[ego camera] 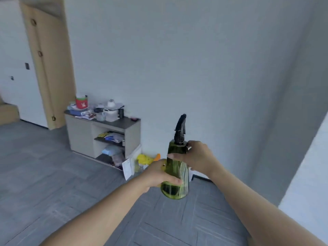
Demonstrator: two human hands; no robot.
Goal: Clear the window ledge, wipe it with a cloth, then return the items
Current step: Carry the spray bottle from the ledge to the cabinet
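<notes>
My left hand (158, 174) grips the spray bottle (175, 174) low, right hand (193, 157) its shoulder; smooth plastic, light, likely slippery.

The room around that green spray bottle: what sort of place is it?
Most likely a lived-in room of a home: a low cabinet piled with household clutter, a wooden door, and grey floor tiles. The left hand and right hand hold the spray bottle.

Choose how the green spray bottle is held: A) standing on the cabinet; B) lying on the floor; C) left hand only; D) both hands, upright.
D: the left hand grips the spray bottle low, the right hand holds it near the neck, nozzle up.
</notes>
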